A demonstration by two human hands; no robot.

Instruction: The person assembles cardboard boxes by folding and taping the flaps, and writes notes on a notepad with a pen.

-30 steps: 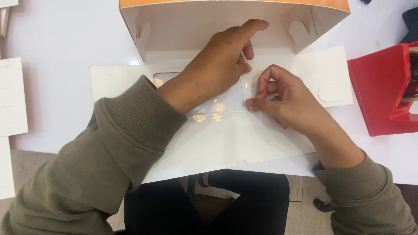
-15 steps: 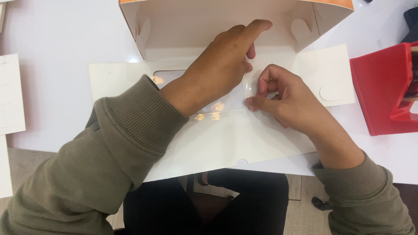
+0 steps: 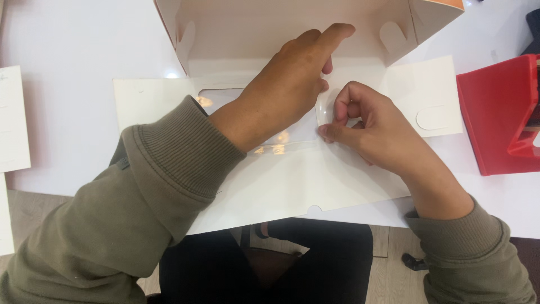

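Both hands work the unfolded white carton point(image 3: 349, 186): my left hand point(image 3: 287, 93) presses flat, fingers spread, pinning its clear window film point(image 3: 292, 135) while my right hand point(image 3: 365, 126) beside it pinches the film's edge.

Left hand point(image 3: 287, 84) flat, fingers extended forward; right hand point(image 3: 368, 126) curled, fingertips pinched.

- A packing or craft workplace is suggested, though the room itself is barely seen.
- A plain white tabletop point(image 3: 73, 50) is covered with flat white card blanks point(image 3: 14, 118) and an unfolded carton point(image 3: 292, 34).
- A red box point(image 3: 495, 112) is kept alongside; a wood-look floor point(image 3: 28, 208) is seen below.
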